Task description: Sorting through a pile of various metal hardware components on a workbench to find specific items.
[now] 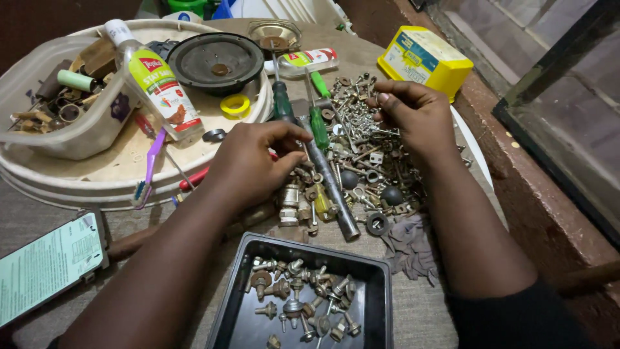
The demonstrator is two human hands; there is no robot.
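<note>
Cluttered grey cloth-covered surface (413, 310), crowded with a loose heap of rusty screws, nuts, washers and bolts (361, 155) at the centre. Left hand (248, 165) reaching in from lower left, forearm angled up and to the right, wrist bent, back of hand upward, thumb and fingers pressed together at the heap's left edge, apparently pinching a small piece too tiny to make out. Right hand (413, 113) coming in from lower right, forearm rising steeply, fingers curled downward over the heap's top, fingertips closed together among the screws; whether holding anything, cannot tell. Between both hands, green-handled screwdrivers (316, 123) and a dull metal rod (332, 187) lying across the hardware. Near the lower edge, a black rectangular plastic tray (381, 284) holding sorted brass-coloured bolts. To the left, a round cream plastic lid (97, 174) carrying a clear bottle with a yellow-green label (155, 81). Behind the right hand, a yellow cardboard box (426, 61).
</note>
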